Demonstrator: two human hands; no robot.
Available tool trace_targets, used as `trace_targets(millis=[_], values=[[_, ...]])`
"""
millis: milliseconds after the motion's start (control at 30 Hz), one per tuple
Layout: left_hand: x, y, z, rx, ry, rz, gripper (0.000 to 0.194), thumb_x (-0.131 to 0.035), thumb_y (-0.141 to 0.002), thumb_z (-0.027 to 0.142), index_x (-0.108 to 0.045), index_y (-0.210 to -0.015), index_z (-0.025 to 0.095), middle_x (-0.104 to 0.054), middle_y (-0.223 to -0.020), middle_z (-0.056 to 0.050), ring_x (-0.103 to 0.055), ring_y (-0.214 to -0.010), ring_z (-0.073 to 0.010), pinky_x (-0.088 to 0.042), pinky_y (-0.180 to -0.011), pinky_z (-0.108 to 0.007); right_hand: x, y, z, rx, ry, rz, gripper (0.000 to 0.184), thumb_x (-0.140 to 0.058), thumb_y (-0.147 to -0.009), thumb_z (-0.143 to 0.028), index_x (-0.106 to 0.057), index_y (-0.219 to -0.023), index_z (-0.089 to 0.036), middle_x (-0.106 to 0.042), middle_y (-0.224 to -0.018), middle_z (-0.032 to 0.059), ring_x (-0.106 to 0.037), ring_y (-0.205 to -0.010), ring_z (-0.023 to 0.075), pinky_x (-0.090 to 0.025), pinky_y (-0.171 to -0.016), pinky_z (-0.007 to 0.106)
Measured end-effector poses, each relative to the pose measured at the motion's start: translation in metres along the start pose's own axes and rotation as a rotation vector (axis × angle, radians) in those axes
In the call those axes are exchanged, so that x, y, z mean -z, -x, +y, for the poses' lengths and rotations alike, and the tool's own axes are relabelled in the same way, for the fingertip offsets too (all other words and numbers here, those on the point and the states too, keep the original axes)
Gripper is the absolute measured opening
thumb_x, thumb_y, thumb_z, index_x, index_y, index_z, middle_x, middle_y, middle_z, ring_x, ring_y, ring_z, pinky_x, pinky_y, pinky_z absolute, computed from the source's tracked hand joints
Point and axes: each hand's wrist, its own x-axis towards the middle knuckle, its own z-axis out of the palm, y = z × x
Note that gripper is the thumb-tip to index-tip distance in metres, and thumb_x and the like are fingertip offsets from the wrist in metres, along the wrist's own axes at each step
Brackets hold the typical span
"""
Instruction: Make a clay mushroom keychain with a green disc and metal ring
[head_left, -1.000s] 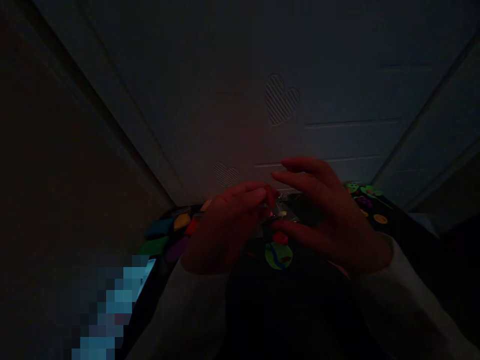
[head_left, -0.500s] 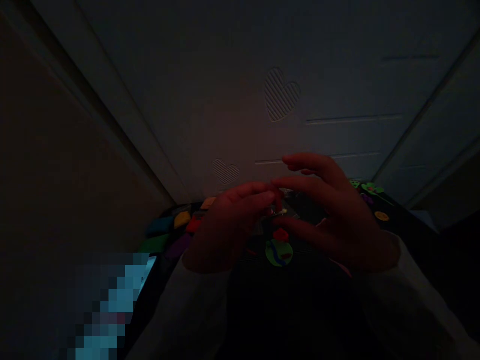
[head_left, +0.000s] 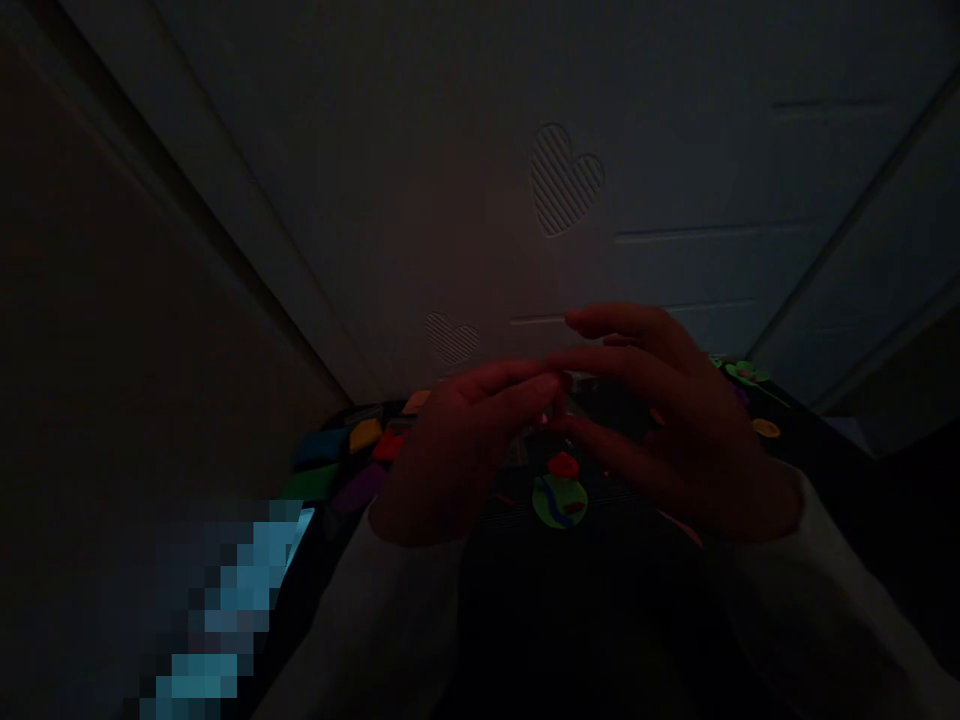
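Head cam, looks fwd/down, nr hands (head_left: 461,445)

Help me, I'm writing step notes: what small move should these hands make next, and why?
Probably bring the thumb and forefinger of the right hand gently closer together: they stand apart, with their tips close to the fingers of the left hand, where a tiny pinkish spot shows. It is too dark to tell what that is.
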Motion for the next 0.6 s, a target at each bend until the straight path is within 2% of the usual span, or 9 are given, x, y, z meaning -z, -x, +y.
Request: trace_targets(millis=[600], values=[[-0.0004, 0.002, -0.0013, 0.002, 0.038, 0.001, 0.01, -0.059, -0.075, 0.02, -0.064, -0.083, 0.017, -0.061, -0.079, 0.001, -0.055, -0.072, -0.0086, -0.042, -0.067, -0.02, -0.0024, -0.0002, 0.0014, 0.046, 0.034, 0.017, 0.031, -0.061, -0.076, -0.018, -0.057, -0.106, -0.013, -0.05, -0.12, 0.011, -0.045, -0.114, 0.0175, -0.039, -0.096, 0.031]])
